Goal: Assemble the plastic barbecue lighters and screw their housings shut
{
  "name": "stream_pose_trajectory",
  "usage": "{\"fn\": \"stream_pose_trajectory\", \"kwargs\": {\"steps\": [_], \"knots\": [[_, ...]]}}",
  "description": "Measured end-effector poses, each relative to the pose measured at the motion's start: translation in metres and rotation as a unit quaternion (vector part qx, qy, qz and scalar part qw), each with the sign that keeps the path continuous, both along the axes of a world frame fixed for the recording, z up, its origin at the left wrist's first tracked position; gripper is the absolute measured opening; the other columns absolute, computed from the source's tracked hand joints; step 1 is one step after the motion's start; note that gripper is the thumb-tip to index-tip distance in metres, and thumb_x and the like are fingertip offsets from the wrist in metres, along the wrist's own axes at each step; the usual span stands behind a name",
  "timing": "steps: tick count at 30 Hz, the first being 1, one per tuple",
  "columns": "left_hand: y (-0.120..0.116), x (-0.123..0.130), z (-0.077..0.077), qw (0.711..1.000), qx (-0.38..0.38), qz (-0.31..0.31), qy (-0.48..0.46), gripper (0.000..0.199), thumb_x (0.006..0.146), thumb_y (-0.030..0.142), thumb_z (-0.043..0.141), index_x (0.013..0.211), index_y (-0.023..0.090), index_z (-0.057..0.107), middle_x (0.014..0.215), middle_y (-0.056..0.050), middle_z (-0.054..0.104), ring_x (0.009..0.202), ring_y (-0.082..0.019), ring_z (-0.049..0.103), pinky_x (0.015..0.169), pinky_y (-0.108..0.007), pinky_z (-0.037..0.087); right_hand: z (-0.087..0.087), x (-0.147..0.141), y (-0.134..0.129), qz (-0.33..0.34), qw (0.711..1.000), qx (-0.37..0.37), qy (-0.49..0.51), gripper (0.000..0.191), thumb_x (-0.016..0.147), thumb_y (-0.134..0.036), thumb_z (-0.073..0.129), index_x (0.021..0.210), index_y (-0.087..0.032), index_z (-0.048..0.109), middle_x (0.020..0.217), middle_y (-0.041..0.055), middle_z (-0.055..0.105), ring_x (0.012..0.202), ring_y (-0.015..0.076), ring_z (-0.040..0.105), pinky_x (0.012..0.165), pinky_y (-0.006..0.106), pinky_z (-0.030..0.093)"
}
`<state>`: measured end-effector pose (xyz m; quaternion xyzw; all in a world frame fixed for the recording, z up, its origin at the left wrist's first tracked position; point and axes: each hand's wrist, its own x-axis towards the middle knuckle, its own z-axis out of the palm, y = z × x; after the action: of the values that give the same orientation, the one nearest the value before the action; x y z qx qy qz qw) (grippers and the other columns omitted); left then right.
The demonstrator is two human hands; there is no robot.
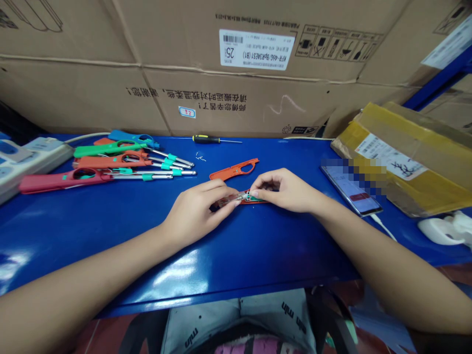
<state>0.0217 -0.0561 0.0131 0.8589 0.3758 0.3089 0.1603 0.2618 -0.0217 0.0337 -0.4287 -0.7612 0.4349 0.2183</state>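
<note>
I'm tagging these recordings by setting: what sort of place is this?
Probably a makeshift workbench in a storeroom or small workshop: a screwdriver and several lighters lie on a blue table, with a large carton behind it.
</note>
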Motion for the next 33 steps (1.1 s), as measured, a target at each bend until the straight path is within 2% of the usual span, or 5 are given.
{"fn": "stream_pose_trajectory", "kwargs": {"steps": [21, 27, 30, 33], "knots": [[0.002, 0.000, -0.002, 1.000, 0.003, -0.002, -0.004, 0.019, 0.099, 0.030, 0.060, 0.106, 0.020, 0.074, 0.088, -0.003, 0.070, 0.076, -0.013, 0.065, 0.066, -0.022, 0.049, -0.005, -0.002, 0.002, -0.011, 1.000, -0.020, 0.015, 0.019, 0.083, -0.034, 0.068, 0.083, -0.016, 0.074, 0.086, 0.0057, 0.077, 0.078, 0.0170, 0.067, 0.075, 0.031, 0.053], [0.006, -0.003, -0.001, 1.000, 0.006, 0.013, 0.003, 0.021, 0.100, 0.032, 0.059, 0.109, 0.021, 0.074, 0.099, -0.004, 0.071, 0.078, -0.013, 0.065, 0.069, -0.024, 0.049, -0.001, 0.002, 0.004, -0.021, 0.999, -0.015, 0.027, 0.023, 0.083, -0.037, 0.069, 0.087, -0.016, 0.077, 0.086, 0.0052, 0.077, 0.076, 0.0162, 0.066, 0.072, 0.030, 0.050], [0.010, -0.007, 0.000, 1.000, 0.013, 0.008, 0.022, 0.023, 0.100, 0.033, 0.058, 0.112, 0.022, 0.074, 0.104, -0.005, 0.070, 0.083, -0.015, 0.066, 0.071, -0.025, 0.050, 0.002, 0.004, 0.005, -0.035, 0.999, 0.011, 0.013, 0.025, 0.084, -0.039, 0.068, 0.090, -0.016, 0.077, 0.088, 0.0057, 0.077, 0.076, 0.0164, 0.065, 0.070, 0.029, 0.048], [0.017, -0.010, 0.001, 0.998, 0.026, 0.001, 0.053, 0.025, 0.101, 0.035, 0.057, 0.113, 0.023, 0.074, 0.105, -0.006, 0.071, 0.093, -0.019, 0.065, 0.079, -0.030, 0.051, 0.003, 0.006, 0.005, -0.049, 0.996, 0.072, -0.023, 0.021, 0.086, -0.035, 0.067, 0.091, -0.016, 0.076, 0.087, 0.0056, 0.075, 0.073, 0.0158, 0.062, 0.067, 0.029, 0.047]]}}
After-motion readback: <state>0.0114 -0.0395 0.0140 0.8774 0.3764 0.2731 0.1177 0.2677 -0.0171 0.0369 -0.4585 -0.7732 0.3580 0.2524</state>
